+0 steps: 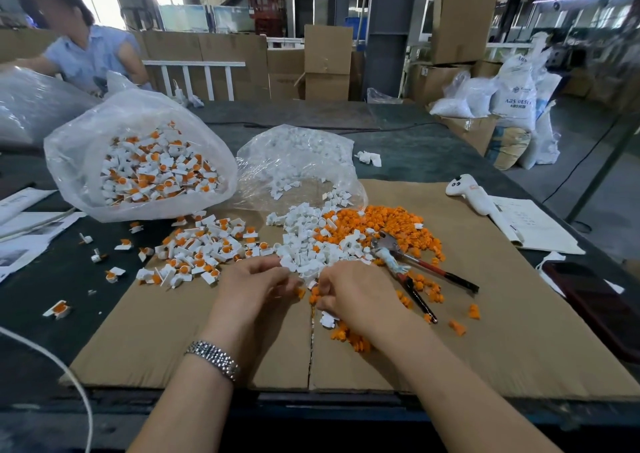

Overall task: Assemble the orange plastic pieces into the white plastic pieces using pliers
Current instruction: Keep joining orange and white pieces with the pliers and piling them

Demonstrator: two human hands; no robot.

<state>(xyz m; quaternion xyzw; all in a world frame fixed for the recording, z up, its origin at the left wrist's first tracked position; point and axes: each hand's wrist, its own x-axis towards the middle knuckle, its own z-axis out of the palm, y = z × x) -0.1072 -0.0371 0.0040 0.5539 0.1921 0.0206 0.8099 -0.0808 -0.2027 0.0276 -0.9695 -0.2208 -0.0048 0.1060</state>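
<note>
left hand (254, 284) curled, contents unclear | right hand (349, 296) pinching orange pieces (388, 224) | pliers (412, 265) beside | cardboard (519, 331) bare rightward

Both forearms reach forward; the left hand (254, 284) and right hand (356, 296) meet knuckles-up, fingers curled inward.

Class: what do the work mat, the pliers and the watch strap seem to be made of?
Work mat: corrugated cardboard, matte brown, with a centre seam. Pliers: dull grey metal head, handles probably coated in red and black plastic. Watch strap: polished metal, shiny silver links.
</note>
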